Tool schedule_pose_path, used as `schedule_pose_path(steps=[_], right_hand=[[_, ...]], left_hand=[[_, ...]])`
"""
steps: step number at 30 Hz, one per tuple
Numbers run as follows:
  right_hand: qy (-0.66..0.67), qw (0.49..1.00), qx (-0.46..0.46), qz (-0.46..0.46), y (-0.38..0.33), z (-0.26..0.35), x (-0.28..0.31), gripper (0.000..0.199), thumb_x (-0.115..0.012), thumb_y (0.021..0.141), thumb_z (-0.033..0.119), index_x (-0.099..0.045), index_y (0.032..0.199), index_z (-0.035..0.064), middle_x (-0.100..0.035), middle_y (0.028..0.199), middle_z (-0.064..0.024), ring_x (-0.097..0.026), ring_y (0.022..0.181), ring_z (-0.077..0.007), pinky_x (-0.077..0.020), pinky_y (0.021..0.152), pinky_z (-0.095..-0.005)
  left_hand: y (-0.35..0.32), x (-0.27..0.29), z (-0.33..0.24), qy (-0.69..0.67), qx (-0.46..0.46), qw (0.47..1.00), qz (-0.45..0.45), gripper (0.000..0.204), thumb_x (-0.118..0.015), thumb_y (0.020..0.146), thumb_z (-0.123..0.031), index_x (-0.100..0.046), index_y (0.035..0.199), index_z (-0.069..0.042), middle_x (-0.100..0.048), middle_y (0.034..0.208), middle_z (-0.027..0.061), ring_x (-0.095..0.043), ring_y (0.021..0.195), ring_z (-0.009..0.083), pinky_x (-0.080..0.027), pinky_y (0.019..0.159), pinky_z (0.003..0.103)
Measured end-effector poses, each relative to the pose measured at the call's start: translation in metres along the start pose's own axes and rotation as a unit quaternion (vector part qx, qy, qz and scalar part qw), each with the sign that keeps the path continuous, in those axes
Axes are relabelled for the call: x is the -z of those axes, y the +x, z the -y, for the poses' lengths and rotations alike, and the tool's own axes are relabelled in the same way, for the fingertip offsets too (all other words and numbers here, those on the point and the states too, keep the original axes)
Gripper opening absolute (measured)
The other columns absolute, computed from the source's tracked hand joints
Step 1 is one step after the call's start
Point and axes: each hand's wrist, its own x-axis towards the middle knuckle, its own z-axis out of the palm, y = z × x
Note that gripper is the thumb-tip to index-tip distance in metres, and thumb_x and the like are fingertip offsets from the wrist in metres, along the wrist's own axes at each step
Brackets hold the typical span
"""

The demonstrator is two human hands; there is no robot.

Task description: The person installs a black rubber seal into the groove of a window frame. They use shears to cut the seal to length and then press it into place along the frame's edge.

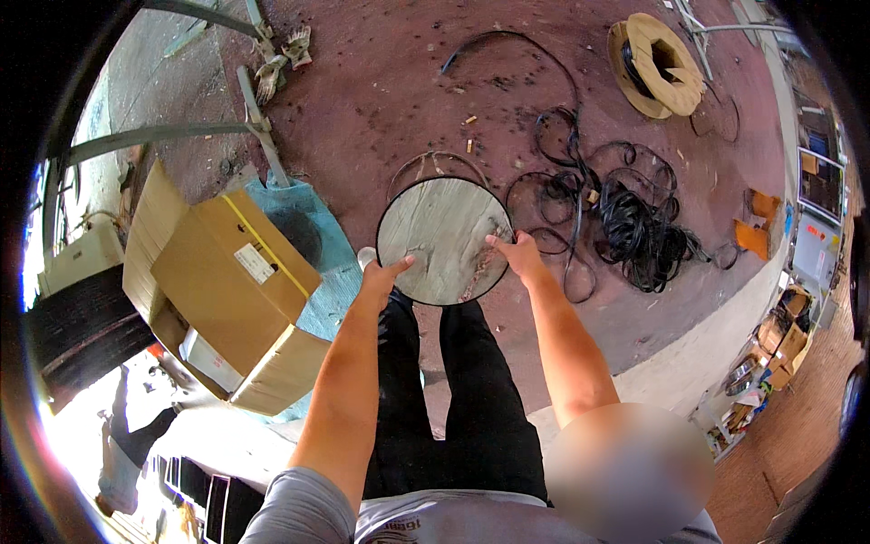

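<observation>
Left hand and right hand clamp edges of black-rimmed round grey wood-grain disc, frame centre; loosened grip could drop it.

I get strong daylight from past the left edge of the floor, burnt to white, with a rainbow flare by its lower corner. Straight lines bow toward the black rim, and one round patch is blurred out.

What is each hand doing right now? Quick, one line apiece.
Left hand: holding the round panel by its left side, thumb on its face.
Right hand: holding the same panel's right side, thumb on its face.
</observation>
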Motion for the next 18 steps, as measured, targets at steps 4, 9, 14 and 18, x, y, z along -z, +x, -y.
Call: schedule_pose_path(steps=[4, 9, 14, 18], right_hand=[[-0.093, 0.992, 0.008, -0.080, -0.005, -0.001, 0.001, 0.068, -0.075, 0.076, 0.053, -0.062, 0.107, -0.0065, -0.067, 0.099, -0.0196, -0.065, 0.091, -0.0280, -0.0496, 0.080, -0.0385], [-0.140, 0.968, 0.042, -0.206, -0.036, 0.015, 0.008, 0.051, -0.062, 0.086, 0.049, -0.062, 0.087, -0.0012, -0.063, 0.080, -0.0232, -0.061, 0.076, -0.0401, -0.0467, 0.069, -0.0462], [-0.308, 0.921, 0.090, -0.221, -0.104, -0.080, 0.034, 0.037, -0.047, 0.095, 0.037, -0.062, 0.088, 0.0029, -0.065, 0.089, -0.0245, -0.061, 0.085, -0.0437, -0.0460, 0.070, -0.0523], [-0.332, 0.940, -0.033, -0.072, -0.205, -0.135, 0.052, 0.041, -0.048, 0.094, 0.039, -0.064, 0.093, 0.0021, -0.066, 0.089, -0.0239, -0.063, 0.084, -0.0411, -0.0485, 0.074, -0.0512]], left_hand=[[-0.019, -0.015, -0.032, 0.009, 0.004, 1.000, 0.024, 0.073, -0.085, 0.072, -0.021, -0.046, 0.131, -0.001, -0.060, 0.123, 0.0132, -0.058, 0.108, 0.0253, -0.048, 0.091, 0.036], [-0.011, 0.013, 0.026, 0.114, -0.074, 0.988, -0.073, 0.078, -0.085, 0.070, -0.033, -0.049, 0.126, 0.008, -0.059, 0.124, 0.0205, -0.057, 0.115, 0.0305, -0.044, 0.098, 0.038], [-0.105, 0.029, -0.029, 0.376, -0.071, 0.920, 0.081, 0.083, -0.079, 0.072, -0.048, -0.048, 0.131, 0.002, -0.056, 0.129, 0.0241, -0.053, 0.122, 0.0370, -0.042, 0.101, 0.042], [-0.162, 0.065, -0.004, 0.400, -0.019, 0.907, 0.133, 0.078, -0.074, 0.079, -0.048, -0.048, 0.132, 0.002, -0.059, 0.126, 0.0222, -0.058, 0.117, 0.0314, -0.044, 0.099, 0.039]])
